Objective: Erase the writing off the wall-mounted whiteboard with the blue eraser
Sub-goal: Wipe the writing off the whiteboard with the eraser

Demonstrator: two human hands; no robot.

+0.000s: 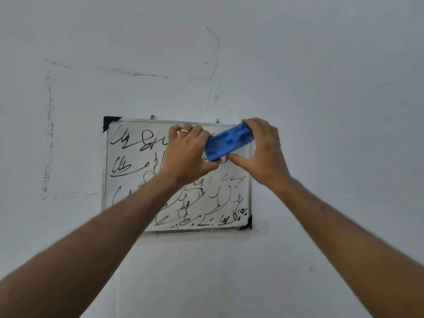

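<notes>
A small whiteboard (128, 161) with a silver frame and black corner caps hangs on the wall. Black marker writing (121, 143) covers most of it; the patch at its upper right, under the eraser, looks wiped. The blue eraser (228, 142) lies tilted against that upper right area. My right hand (263, 150) grips it from the right, thumb below and fingers over its top end. My left hand (190, 154), with a ring on one finger, holds its lower left end. Both forearms hide parts of the board's middle and lower left.
The pale wall (321, 88) around the board carries scuff marks, a dotted outline to the left and above, and a thin dark crack line (216, 49) running up from the board's top edge. Two small hangers (152, 116) fix the board's top.
</notes>
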